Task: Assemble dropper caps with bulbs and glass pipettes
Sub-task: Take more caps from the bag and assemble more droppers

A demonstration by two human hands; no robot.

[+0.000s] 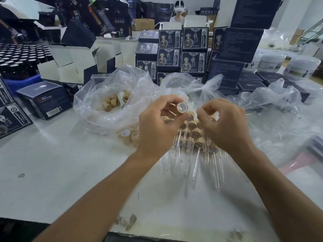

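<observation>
Head view: the left hand (158,127) is raised above the white bench (57,172), and its grip is a pinch of thumb and fingers round a wood-coloured dropper cap (182,107), whose white-lined open end faces the camera. The right hand (222,124) is just to the right of it, apart from the cap, with fingers curled inward; whether its grip holds anything cannot be told, since the fingertips are turned away.

Below and between the hands, a pile of assembled droppers (194,135) lies on clear plastic sheet, their glass pipettes (196,161) pointing toward the near edge. One loose cap (126,133) with a white liner stands on the bench just left of the pile. Further left and farther off, an open clear plastic bag (104,95) holds more caps. Stacked dark printed cartons (194,49) rise at the far side, rows of dark bottles (21,56) sit far left, and white jars (304,67) stand far right.
</observation>
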